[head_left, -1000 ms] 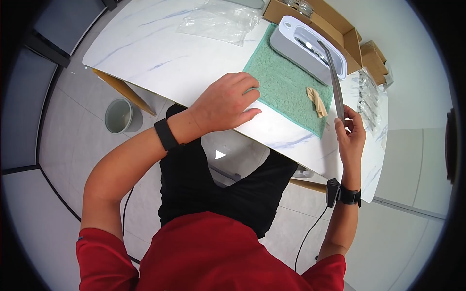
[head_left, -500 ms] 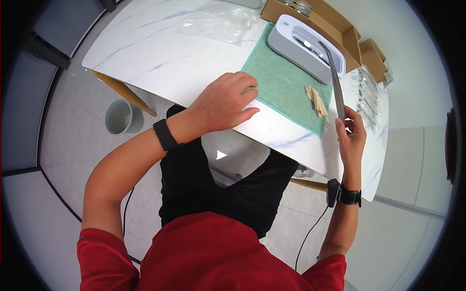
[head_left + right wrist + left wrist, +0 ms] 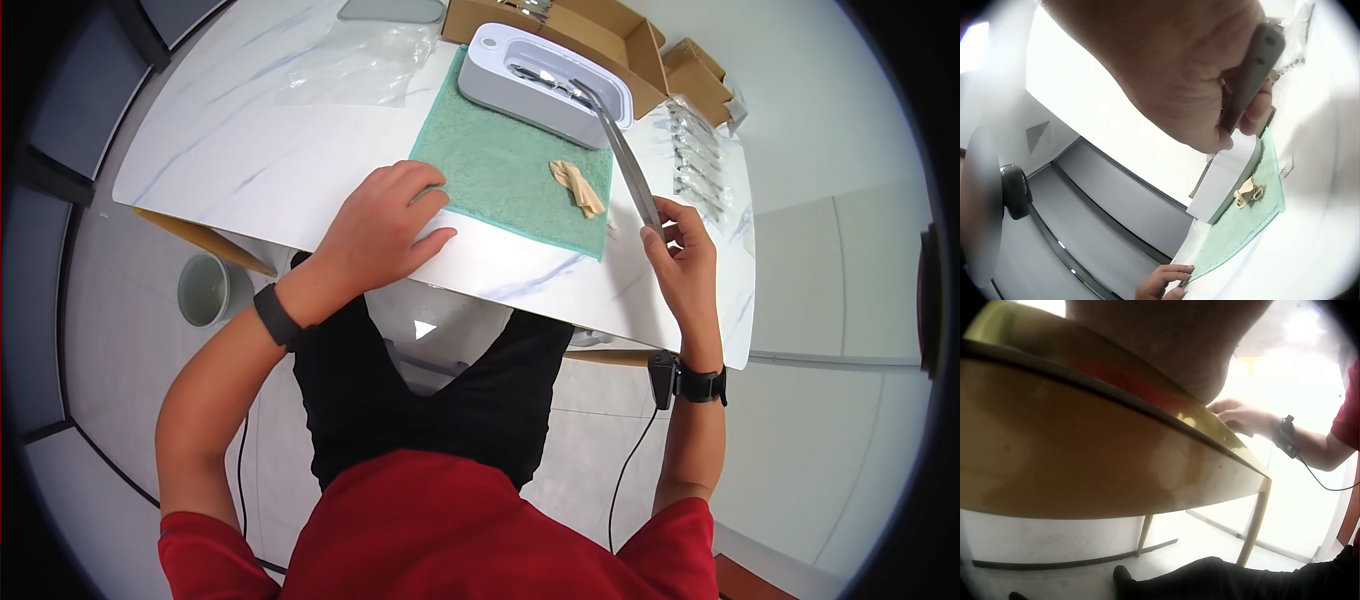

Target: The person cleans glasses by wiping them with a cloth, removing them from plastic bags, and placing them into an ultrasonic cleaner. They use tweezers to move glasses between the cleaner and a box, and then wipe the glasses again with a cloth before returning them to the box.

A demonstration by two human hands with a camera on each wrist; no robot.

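My right hand [image 3: 683,255] grips a pair of long grey metal tweezers [image 3: 624,150] between thumb and fingers. Their bent tip reaches over the basin of a white ultrasonic cleaner [image 3: 540,108]. Shiny metal pieces [image 3: 535,75] show inside that basin. In the right wrist view, the rear end of the tweezers [image 3: 1254,72] sticks out past the palm. My left hand [image 3: 385,222] rests at the table's front edge, fingers loosely bent and holding nothing, beside the corner of a green towel [image 3: 490,175]. The cleaner stands on this towel, with a crumpled beige cloth [image 3: 577,188] in front of it.
A cardboard box [image 3: 640,60] stands behind the cleaner, with a smaller carton [image 3: 693,80] to its right. Clear plastic bags [image 3: 360,65] lie at the back left, and several bagged items [image 3: 697,155] at the right. A grey bin [image 3: 205,290] is on the floor.
The head view has turned, so the table and both hands sit farther left in it. Both hands keep nearly the same pose, with the tweezers' tip still over the basin.
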